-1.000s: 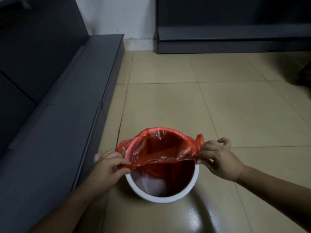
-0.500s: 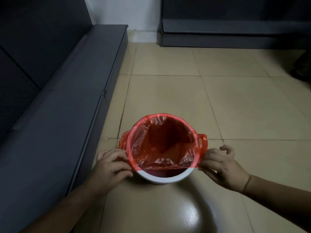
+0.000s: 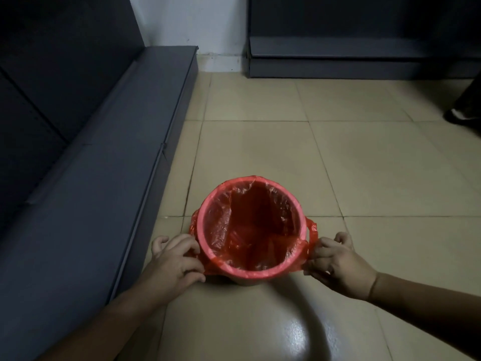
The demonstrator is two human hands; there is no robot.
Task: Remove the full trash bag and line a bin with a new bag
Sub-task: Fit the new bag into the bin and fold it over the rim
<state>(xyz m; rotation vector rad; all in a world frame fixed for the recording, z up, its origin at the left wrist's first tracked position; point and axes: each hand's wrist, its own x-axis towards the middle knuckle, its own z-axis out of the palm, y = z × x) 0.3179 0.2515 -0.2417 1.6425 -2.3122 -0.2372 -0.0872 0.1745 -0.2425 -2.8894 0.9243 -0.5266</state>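
A small round white bin (image 3: 244, 280) stands on the tiled floor, near the bottom centre of the head view. A red plastic bag (image 3: 256, 230) lines its inside and is folded over the whole rim. My left hand (image 3: 174, 264) pinches the bag's folded edge at the bin's left side. On the right side, my right hand (image 3: 338, 259) grips the bag's edge next to a red handle loop. The bin's white wall is almost fully covered; only a dim strip shows at its near base.
A long dark grey sofa (image 3: 86, 178) runs along the left, close to the bin. A dark low cabinet (image 3: 359, 58) stands against the far wall. A dark shoe (image 3: 460, 117) shows at the right edge. Beige floor tiles (image 3: 325, 162) spread beyond the bin.
Both hands pulled the bag's near edge down over the bin's front rim; the white rim that showed before is now covered. The view shifted, so the bin sits farther from me.
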